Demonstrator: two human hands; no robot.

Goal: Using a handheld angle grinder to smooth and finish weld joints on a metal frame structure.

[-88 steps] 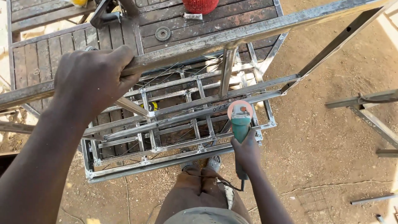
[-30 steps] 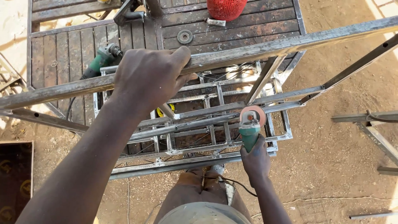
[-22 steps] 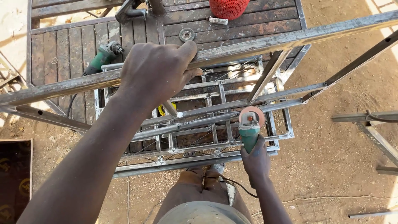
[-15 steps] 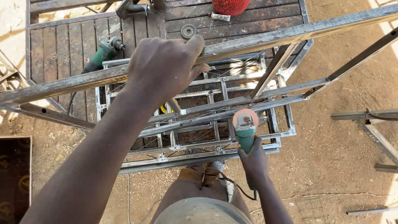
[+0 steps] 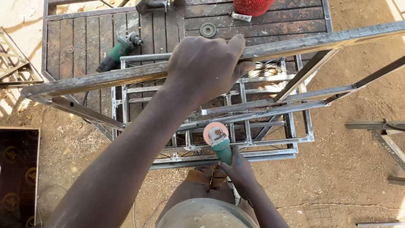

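Observation:
My left hand is clamped over the top rail of a tall welded steel frame that stands upright in front of me. Lower down, my right hand holds a green angle grinder by its body, its pinkish disc facing up close to a lower bar of the frame. Stacked steel grid frames lie flat on the ground under the upright one. My legs show at the bottom edge.
A dark slatted metal-framed table stands behind, with a second green grinder, a loose disc and a red mesh object on it. Steel pieces lie at right; a dark panel at left on sandy ground.
The view shifted so the frames and table slid rightward in the picture. The grinder in my right hand moved left along the lower bars. My left hand kept its grip on the top rail.

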